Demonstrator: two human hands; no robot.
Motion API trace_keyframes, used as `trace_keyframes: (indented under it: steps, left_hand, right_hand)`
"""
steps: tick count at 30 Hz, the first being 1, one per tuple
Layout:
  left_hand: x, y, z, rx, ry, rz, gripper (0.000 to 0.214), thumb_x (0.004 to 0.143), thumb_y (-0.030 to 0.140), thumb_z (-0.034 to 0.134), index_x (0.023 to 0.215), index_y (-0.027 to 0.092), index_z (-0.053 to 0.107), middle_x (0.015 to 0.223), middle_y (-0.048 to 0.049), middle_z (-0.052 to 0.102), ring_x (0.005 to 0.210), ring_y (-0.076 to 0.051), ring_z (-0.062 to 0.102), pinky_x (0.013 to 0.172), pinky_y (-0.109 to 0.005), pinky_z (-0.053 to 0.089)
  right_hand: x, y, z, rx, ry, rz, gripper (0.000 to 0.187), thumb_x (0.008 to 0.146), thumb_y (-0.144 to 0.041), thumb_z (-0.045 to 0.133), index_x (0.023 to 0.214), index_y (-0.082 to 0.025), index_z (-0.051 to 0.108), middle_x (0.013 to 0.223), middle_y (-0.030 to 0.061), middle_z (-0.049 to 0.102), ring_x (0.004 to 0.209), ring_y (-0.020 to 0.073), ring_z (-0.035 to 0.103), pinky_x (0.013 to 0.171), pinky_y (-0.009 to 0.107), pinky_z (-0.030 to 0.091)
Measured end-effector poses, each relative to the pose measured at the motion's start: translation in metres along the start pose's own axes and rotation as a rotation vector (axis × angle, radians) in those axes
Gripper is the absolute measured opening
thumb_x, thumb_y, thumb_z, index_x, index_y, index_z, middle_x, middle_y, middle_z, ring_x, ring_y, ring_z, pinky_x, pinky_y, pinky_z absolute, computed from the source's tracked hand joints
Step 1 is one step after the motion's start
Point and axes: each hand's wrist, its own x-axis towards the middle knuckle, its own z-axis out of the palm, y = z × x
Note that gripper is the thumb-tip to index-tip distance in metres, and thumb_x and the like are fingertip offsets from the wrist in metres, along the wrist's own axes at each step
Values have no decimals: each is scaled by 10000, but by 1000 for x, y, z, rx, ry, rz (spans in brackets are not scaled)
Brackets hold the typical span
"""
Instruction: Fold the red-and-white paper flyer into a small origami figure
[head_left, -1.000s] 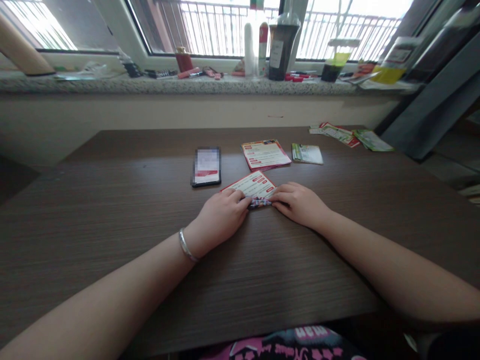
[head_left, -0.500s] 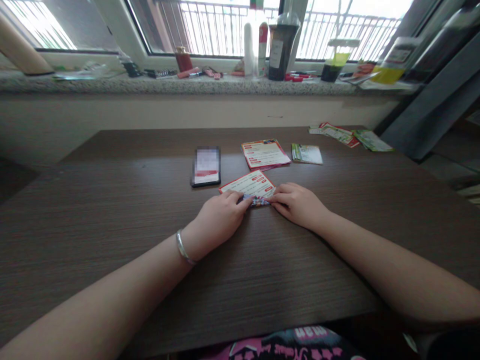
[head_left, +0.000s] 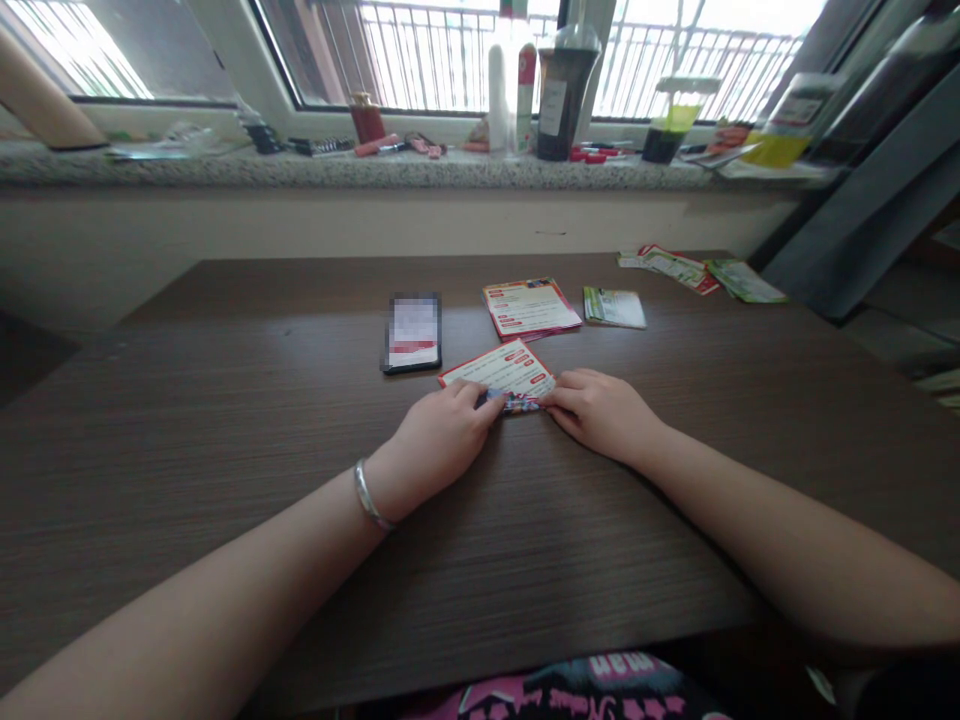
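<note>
The left hand (head_left: 439,430) and the right hand (head_left: 607,412) both hold a red-bordered printed card (head_left: 506,368) along its near edge. The card lies between and just ahead of them on the dark table (head_left: 247,430), slanted, with its printed side up. A narrow, multicoloured folded strip (head_left: 521,403) runs along that edge: the left thumb presses on it, while the left fingers cover the card's left part; the right fingertips pinch together at the strip's right end. How far any fingers reach underneath is hidden. A silver bracelet (head_left: 369,495) circles the left wrist.

Beyond the card's left corner, near it, lies a phone (head_left: 414,335) with a blurred screen. Just past the card's far corner sits a stack of similar cards (head_left: 531,308), with a smaller green-and-white stack (head_left: 615,308) to its right. Farther off, near the table's far right corner, lie red and green printed pieces (head_left: 679,270). Behind the table, bottles and other items stand along a speckled windowsill (head_left: 420,174).
</note>
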Motion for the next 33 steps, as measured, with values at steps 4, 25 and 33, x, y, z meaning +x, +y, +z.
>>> trace_keyframes:
  steps: [4,25,33]
  left_hand:
    - [1,4,-1,25,-7,13,345,945,269,447,1266,182,541,1099,-147,617,931,-268,616,756,-382,535]
    - [3,6,-2,-95,-21,137,472,946,388,452,1313,100,516,1217,-159,576,1133,-293,513,1005,-447,425]
    - [0,4,-3,-152,-37,110,433,930,397,481,1318,207,517,1201,-134,554,1138,-288,508,976,-462,443]
  right_hand:
    - [0,-1,-4,-15,-36,6,212,929,-239,494,986,-208,695,897,50,677,859,187,601,738,282,435]
    - [-2,-2,-7,-45,-53,-46,270,950,-250,454,1013,-197,710,971,70,681,883,192,589,780,301,441]
    - [-3,-1,-5,-54,-65,-46,286,957,-256,436,1023,-200,709,998,72,682,895,196,585,772,300,437]
